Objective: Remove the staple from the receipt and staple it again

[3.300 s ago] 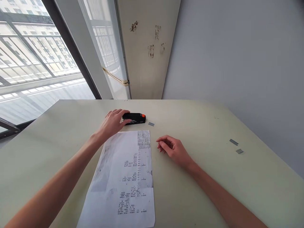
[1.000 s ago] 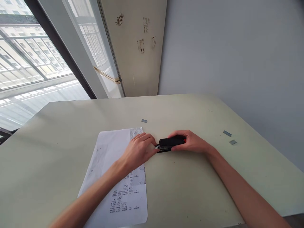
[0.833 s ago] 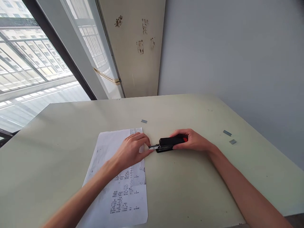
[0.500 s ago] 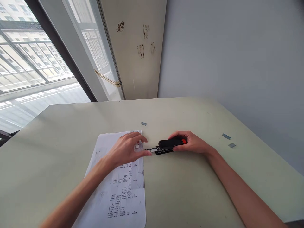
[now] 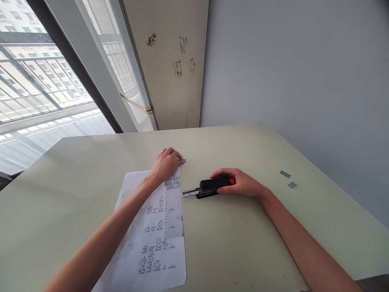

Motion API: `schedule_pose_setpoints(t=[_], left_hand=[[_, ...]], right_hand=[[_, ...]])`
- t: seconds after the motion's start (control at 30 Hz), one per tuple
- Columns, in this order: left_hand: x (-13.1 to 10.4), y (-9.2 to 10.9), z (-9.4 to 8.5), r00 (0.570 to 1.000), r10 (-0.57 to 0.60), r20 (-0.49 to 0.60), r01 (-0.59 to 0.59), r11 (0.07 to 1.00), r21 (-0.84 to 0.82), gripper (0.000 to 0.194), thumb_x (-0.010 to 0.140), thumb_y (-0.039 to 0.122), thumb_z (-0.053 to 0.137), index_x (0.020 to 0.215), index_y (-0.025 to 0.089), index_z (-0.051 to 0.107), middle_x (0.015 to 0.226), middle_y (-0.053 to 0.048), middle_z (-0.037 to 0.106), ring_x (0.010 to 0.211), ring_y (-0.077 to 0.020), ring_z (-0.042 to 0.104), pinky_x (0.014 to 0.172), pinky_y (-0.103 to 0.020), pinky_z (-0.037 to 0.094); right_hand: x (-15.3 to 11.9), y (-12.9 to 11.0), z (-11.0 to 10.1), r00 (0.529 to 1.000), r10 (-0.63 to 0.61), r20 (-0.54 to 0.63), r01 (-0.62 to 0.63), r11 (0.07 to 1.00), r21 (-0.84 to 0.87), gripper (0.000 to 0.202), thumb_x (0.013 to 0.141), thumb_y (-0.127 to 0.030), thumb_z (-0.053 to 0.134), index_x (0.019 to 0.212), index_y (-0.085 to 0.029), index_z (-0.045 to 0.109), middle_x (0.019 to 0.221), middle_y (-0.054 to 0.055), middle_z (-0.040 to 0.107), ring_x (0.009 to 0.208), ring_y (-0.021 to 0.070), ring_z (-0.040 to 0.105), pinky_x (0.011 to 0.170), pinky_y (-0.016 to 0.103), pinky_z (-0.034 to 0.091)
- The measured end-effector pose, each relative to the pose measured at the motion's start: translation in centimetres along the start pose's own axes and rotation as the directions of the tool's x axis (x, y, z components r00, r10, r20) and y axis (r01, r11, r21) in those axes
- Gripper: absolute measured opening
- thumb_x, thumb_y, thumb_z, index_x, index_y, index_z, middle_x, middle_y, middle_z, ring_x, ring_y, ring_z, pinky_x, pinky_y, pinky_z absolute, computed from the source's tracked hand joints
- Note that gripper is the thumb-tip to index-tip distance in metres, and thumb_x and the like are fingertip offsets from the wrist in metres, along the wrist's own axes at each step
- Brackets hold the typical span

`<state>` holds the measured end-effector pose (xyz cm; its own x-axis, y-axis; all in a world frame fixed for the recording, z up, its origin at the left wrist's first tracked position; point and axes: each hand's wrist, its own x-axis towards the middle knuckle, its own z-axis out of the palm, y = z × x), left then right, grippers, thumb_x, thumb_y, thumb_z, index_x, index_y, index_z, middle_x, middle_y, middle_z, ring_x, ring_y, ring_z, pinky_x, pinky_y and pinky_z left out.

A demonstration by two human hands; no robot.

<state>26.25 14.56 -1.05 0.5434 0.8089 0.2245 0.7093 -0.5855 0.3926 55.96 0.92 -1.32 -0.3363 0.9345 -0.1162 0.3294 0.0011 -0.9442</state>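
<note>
A black stapler (image 5: 209,185) with a red spot at its rear lies on the table, its metal staple tray (image 5: 191,193) sticking out toward the left. Around its rear end my right hand (image 5: 240,181) is closed. Beyond the top edge of the printed paper (image 5: 164,247), my left hand (image 5: 168,162) has its fingertips closed on a small grey staple strip (image 5: 182,161). The forearm crosses over the paper and covers part of it.
Two more grey staple strips, one (image 5: 285,174) just behind the other (image 5: 292,185), lie on the right of the pale table (image 5: 91,162). A wall and a window stand beyond the table.
My left hand has moved from beside the stapler's tray up and away to the staple strip, and its fingers have closed there. My right hand still holds the stapler.
</note>
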Motion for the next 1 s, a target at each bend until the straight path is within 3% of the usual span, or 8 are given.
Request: schedule_pose_setpoints(t=[0.2, 0.43, 0.53, 0.67, 0.77, 1.0], left_hand=[[-2.1, 2.1, -1.0, 1.000, 0.009, -0.027, -0.012, 0.993, -0.118, 0.035, 0.109, 0.048, 0.043, 0.109, 0.022, 0.068, 0.103, -0.006, 0.076, 0.088, -0.0208, 0.069, 0.083, -0.034, 0.054], [-5.8, 4.9, -2.8, 0.998, -0.051, 0.031, 0.059, 0.924, -0.378, 0.030, 0.107, 0.045, 0.051, 0.119, 0.025, 0.069, 0.092, 0.000, 0.079, 0.085, -0.0187, 0.072, 0.079, -0.031, 0.054], [-7.5, 5.1, -3.0, 0.998, -0.043, 0.056, 0.061, 0.923, -0.381, 0.026, 0.104, 0.044, 0.058, 0.114, 0.028, 0.075, 0.099, -0.001, 0.080, 0.089, -0.0196, 0.072, 0.076, -0.030, 0.055], [-9.3, 5.1, -2.8, 0.994, -0.057, 0.088, 0.085, 0.928, -0.362, 0.025, 0.101, 0.046, 0.063, 0.115, 0.031, 0.078, 0.096, 0.000, 0.079, 0.081, -0.0184, 0.070, 0.070, -0.030, 0.055], [-10.2, 5.2, -2.6, 0.996, -0.054, 0.064, 0.073, 0.936, -0.344, 0.025, 0.102, 0.047, 0.063, 0.115, 0.032, 0.078, 0.095, 0.000, 0.077, 0.080, -0.0179, 0.069, 0.067, -0.029, 0.054], [-11.1, 5.6, -1.4, 0.993, 0.083, -0.088, -0.103, 0.962, -0.254, 0.016, 0.101, 0.040, 0.067, 0.107, 0.027, 0.075, 0.114, -0.004, 0.074, 0.101, -0.0221, 0.069, 0.089, -0.037, 0.057]], right_hand=[[0.1, 0.1, -0.1, 1.000, 0.020, 0.017, -0.020, 1.000, -0.008, 0.042, 0.079, -0.045, 0.086, 0.117, -0.031, 0.078, 0.112, 0.003, 0.075, 0.096, 0.0230, 0.068, 0.082, 0.034, 0.055], [-0.1, -0.1, 0.1, 0.999, 0.041, 0.009, -0.041, 0.999, -0.009, 0.040, 0.081, -0.043, 0.085, 0.118, -0.030, 0.077, 0.113, 0.003, 0.075, 0.097, 0.0227, 0.068, 0.085, 0.035, 0.054], [-0.2, -0.3, 0.3, 0.999, 0.047, 0.007, -0.047, 0.999, -0.005, 0.039, 0.081, -0.042, 0.084, 0.117, -0.030, 0.077, 0.112, 0.003, 0.075, 0.096, 0.0227, 0.068, 0.085, 0.035, 0.054], [-0.2, -0.4, 0.4, 0.998, 0.064, 0.007, -0.064, 0.998, 0.001, 0.038, 0.081, -0.041, 0.083, 0.117, -0.029, 0.077, 0.110, 0.003, 0.076, 0.093, 0.0220, 0.069, 0.084, 0.035, 0.054], [-0.2, -0.3, 0.3, 0.997, 0.072, 0.013, -0.072, 0.997, 0.002, 0.038, 0.082, -0.041, 0.083, 0.118, -0.029, 0.076, 0.109, 0.003, 0.075, 0.093, 0.0219, 0.069, 0.084, 0.035, 0.054], [-0.3, -0.5, 0.2, 0.996, 0.082, 0.039, -0.081, 0.997, -0.014, 0.040, 0.083, -0.042, 0.082, 0.120, -0.030, 0.074, 0.111, 0.002, 0.073, 0.096, 0.0213, 0.067, 0.085, 0.033, 0.054]])
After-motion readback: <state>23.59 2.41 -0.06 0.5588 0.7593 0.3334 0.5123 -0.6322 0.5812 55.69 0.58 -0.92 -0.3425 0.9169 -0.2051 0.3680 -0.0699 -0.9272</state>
